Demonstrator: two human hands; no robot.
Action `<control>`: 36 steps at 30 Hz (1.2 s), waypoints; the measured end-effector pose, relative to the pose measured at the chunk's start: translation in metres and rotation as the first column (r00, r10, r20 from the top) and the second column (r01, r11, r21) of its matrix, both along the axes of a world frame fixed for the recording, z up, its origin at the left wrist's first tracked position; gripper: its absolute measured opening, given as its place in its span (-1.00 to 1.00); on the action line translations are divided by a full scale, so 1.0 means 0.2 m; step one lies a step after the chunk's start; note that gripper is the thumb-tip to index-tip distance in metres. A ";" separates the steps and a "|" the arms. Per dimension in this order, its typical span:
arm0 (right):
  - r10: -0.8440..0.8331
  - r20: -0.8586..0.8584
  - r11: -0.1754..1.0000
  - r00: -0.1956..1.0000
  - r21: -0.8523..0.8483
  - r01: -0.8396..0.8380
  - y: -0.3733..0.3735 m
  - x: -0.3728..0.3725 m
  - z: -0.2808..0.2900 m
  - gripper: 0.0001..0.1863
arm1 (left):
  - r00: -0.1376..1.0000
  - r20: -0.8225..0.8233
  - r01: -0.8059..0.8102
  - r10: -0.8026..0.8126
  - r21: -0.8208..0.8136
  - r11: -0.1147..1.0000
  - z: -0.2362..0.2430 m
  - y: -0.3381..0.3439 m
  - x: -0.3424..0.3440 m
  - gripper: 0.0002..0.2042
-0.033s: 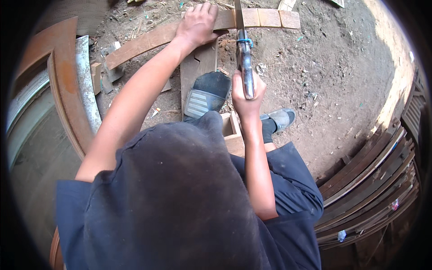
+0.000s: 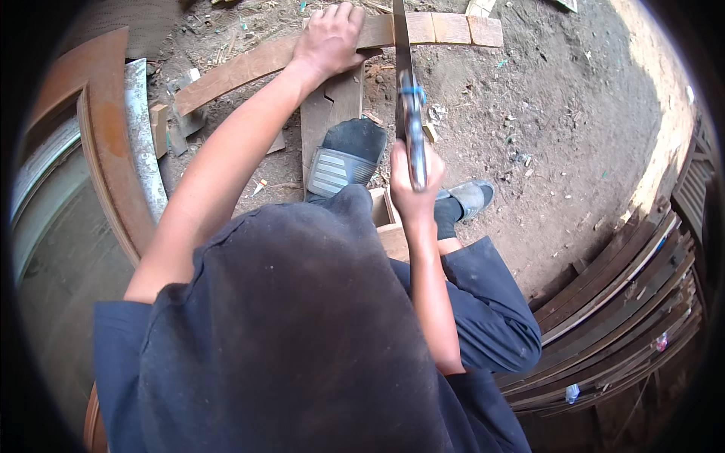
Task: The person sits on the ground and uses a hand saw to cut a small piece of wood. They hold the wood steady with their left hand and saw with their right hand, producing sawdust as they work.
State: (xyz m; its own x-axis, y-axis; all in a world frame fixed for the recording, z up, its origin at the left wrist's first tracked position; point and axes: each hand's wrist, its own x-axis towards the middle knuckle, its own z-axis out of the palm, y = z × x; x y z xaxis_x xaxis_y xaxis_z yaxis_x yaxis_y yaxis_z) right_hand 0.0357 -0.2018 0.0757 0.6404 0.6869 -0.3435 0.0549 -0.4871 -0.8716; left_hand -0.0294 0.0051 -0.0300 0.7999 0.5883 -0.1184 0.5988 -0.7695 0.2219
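My left hand (image 2: 328, 41) grips a long, flat wooden strip (image 2: 226, 75) that lies crosswise over a wider board (image 2: 323, 113) at the top of the view. My right hand (image 2: 419, 185) is closed on the handle of a handsaw (image 2: 402, 49), with blue material tied near the handle's top. The blade points away from me across the strip, right of my left hand. Cut lines or joints show on the strip's right part (image 2: 451, 29). My sandalled left foot (image 2: 347, 155) rests on the board. A small wooden box (image 2: 389, 241) is partly visible behind my clothing.
On the left lean a brown wooden frame (image 2: 106, 151) with glass and a pale weathered plank (image 2: 147, 132). A stack of long dark boards (image 2: 604, 309) lies at right. Scraps litter the dirt ground (image 2: 551, 128). My right foot (image 2: 472, 198) is on the ground.
My right hand and the saw have moved back toward my body, lower in the view. My left hand and the strip stay almost in place.
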 end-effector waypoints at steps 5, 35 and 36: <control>0.171 0.136 0.983 0.976 -0.094 -0.159 -0.42 -0.05 0.13 -0.92 | 0.999 0.035 0.000 0.000 0.011 1.000 -0.01 0.01 0.00 -0.35; 0.182 0.102 0.983 0.978 -0.035 -0.179 -0.38 0.06 0.06 -0.94 | 1.000 0.001 0.004 -0.004 -0.015 1.000 0.01 0.03 0.01 -0.39; 0.188 0.109 0.982 0.976 -0.029 -0.186 -0.32 0.09 0.01 -0.93 | 1.000 -0.001 -0.005 0.005 -0.007 1.000 0.02 0.02 0.01 -0.39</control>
State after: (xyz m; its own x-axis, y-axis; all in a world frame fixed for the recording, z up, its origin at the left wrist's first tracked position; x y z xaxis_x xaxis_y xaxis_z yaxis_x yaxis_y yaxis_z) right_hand 0.0541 -0.2652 0.0782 0.5361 0.7922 -0.2918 0.2422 -0.4754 -0.8458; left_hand -0.0278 0.0100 -0.0253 0.7970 0.5914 -0.1228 0.6027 -0.7651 0.2267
